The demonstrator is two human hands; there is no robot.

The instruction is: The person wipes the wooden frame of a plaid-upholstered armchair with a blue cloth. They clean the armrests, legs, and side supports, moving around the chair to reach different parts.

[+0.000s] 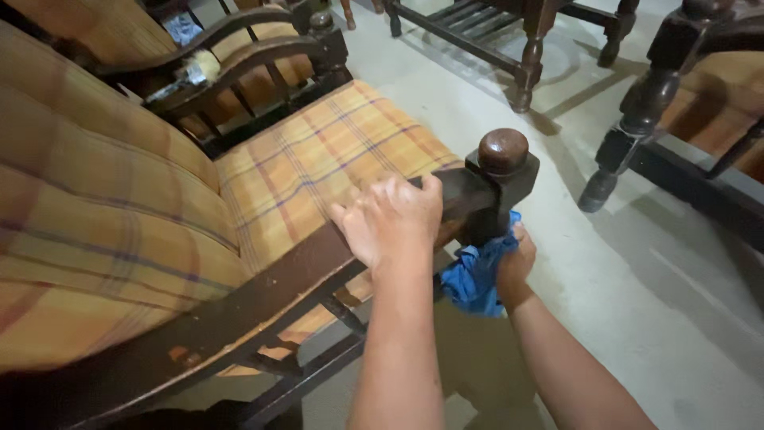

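From the head camera, looking down: my left hand sits on top of the dark brown wooden armrest of the armchair, palm down, fingers curled over its upper edge, so that grip is wrapped on the rail itself. Just ahead of my knuckles the armrest runs into a square wooden post topped with a round polished knob.

My right hand is lower, under the front end of that armrest and pressed against the post. Its grip is closed around a crumpled bright blue cloth, which bunches out between my palm and the dark wood and hangs a little below the rail. The cloth is touching the post just beneath the knob block.

To the left of my arms lies the plaid seat cushion in orange, yellow and purple stripes, with the matching padded backrest filling the near left. Beyond it stands the chair's far curved armrest with turned spindles.

The pale grey concrete floor spreads out to the right. More dark wooden furniture stands on it: a slatted frame at the top and a turned-leg piece at upper right, well apart from my hands.
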